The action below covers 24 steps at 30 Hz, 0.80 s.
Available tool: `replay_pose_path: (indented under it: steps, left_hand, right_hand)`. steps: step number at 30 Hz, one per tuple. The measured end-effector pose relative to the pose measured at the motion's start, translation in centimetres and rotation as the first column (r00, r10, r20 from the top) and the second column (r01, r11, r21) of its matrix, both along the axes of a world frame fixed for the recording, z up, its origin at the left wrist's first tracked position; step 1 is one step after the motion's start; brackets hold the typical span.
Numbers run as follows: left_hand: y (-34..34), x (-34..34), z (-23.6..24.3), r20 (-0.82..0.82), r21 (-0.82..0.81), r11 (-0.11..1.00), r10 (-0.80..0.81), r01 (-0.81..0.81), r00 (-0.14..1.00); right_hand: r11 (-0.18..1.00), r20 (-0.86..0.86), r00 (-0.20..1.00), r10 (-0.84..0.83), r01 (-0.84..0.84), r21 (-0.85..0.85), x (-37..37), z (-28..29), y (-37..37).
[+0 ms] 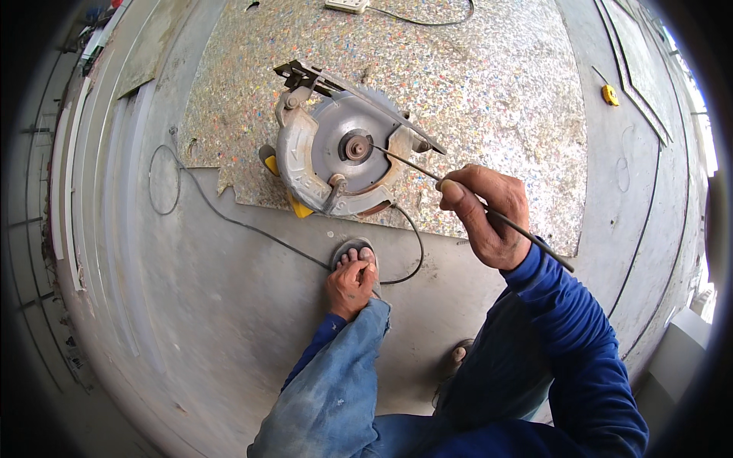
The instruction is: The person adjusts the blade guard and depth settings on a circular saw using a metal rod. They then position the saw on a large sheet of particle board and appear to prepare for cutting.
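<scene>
A circular saw [301,153] with a yellow body rests on a speckled board [504,84], its silver blade [343,114] and central hub [356,149] facing up. My right hand [485,214] grips a long, thin metal rod [405,162], whose far tip meets the blade's hub area. Below the saw, my left hand [349,290] rests at my sandalled foot [355,252], fingers curled; whatever is between them, if anything, is hidden. A black cord [412,271] loops from the saw and passes beside that hand.
A yellow tape measure [609,95] lies at the right near thin panels [637,69]. A white power strip [347,4] with a cord sits at the top. Long pale strips [122,221] lie along the left. Grey floor [214,320] surrounds my feet.
</scene>
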<state>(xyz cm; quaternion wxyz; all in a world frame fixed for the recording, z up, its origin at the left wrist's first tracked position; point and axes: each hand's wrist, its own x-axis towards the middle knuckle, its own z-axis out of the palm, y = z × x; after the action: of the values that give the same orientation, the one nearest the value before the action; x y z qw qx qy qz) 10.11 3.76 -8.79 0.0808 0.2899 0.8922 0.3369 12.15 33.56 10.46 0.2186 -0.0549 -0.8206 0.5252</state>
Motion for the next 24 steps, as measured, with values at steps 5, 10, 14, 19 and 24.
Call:
replay_pose_path:
  steps: [5, 10, 14, 19, 24]
  left_hand:
    - [0.1, -0.1, -0.2, -0.029, 0.028, 0.999, 0.024, -0.023, 0.999]
    - [0.3, 0.0, -0.3, -0.030, 0.013, 0.999, 0.029, -0.029, 0.999]
    - [0.2, 0.0, -0.2, -0.017, -0.002, 0.999, 0.035, -0.035, 0.999]
    - [0.0, 0.0, -0.7, -0.057, 0.017, 0.999, 0.042, -0.041, 0.997]
    - [0.0, 0.2, -0.4, -0.026, 0.024, 0.998, 0.055, -0.054, 0.998]
  right_hand:
    - [0.978, 0.083, 0.993, -0.083, 0.097, -0.183, -0.4, 0.1, 0.5]
    - [0.997, -0.112, 0.993, 0.030, -0.023, 0.067, -0.7, -0.1, 1.2]
    - [0.977, -0.182, 0.970, 0.159, -0.128, 0.169, -1.6, -0.9, 0.5]
    - [0.973, -0.193, 0.970, 0.149, -0.110, 0.201, -2.1, -1.0, -0.2]
    - [0.966, -0.237, 0.958, 0.159, -0.101, 0.238, -2.2, -0.5, -0.2]
